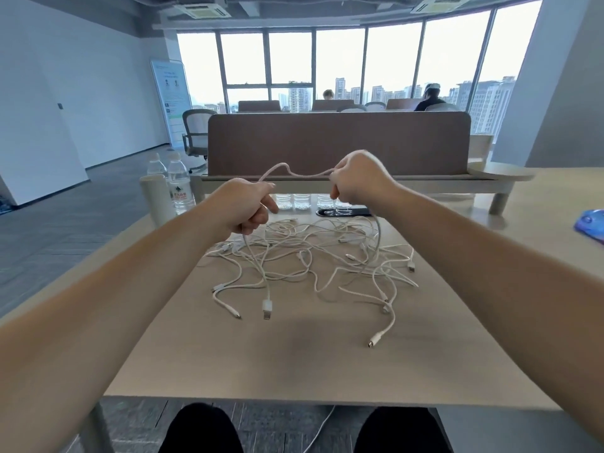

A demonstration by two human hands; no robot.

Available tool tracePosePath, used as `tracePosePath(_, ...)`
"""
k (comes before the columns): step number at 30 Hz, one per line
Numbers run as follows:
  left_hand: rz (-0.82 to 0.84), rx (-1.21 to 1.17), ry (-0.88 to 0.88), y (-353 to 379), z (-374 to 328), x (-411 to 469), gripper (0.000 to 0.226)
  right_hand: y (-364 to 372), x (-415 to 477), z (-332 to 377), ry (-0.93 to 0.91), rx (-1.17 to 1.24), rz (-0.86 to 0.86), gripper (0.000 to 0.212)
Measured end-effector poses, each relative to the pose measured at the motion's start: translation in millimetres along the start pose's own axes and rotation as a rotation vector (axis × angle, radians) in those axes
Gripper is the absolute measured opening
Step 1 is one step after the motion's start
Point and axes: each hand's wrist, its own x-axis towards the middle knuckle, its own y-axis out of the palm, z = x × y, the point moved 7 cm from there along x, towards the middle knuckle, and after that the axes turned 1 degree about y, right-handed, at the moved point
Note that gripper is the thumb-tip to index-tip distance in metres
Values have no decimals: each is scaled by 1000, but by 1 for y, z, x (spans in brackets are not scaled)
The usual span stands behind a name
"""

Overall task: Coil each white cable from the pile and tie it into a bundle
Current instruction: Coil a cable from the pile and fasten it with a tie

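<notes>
A tangled pile of white cables (pixel 313 253) lies on the beige table (pixel 294 361). I hold one white cable (pixel 295 173) lifted above the pile. My left hand (pixel 250 206) grips it in a fist, and a length hangs down from that fist to a USB plug (pixel 267 310) near the table. My right hand (pixel 354 178) pinches the same cable farther along, and the rest drops in a curve (pixel 378 237) into the pile. Between the hands the cable arches loosely.
Two water bottles (pixel 178 184) and a pale cylinder (pixel 153 197) stand at the table's back left. Several clear cups (pixel 302 201) and a dark cable port (pixel 343 211) sit behind the pile. A brown divider (pixel 340 142) closes the far edge. A blue object (pixel 591 222) lies at right.
</notes>
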Motion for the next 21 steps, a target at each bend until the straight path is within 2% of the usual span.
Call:
tracePosePath(5,36,-21,-31,-8,18,1,40,66,-1,-9,28,152,279,22)
tracePosePath(6,50,-38,-40,-8,21,1,38,75,-1,-9,6,83,308,30)
tracePosePath(9,101,-60,-24,-5,19,2,25,79,0,-8,-129,-366,276,47)
tracePosePath(11,120,-71,15,-5,16,1,19,79,0,-12,-149,-483,289,47)
tracePosePath(14,172,-106,124,-6,7,-5,25,68,1,-22,-121,-568,245,51)
tracePosePath(17,189,-87,224,-6,-5,-14,27,47,-4,-38,-50,-580,127,33)
tracePosePath(19,209,-77,261,-2,-12,-21,27,39,-8,-53,36,-486,148,21)
tracePosePath(21,213,-54,291,5,-17,-27,26,34,-16,-67,114,-336,202,18)
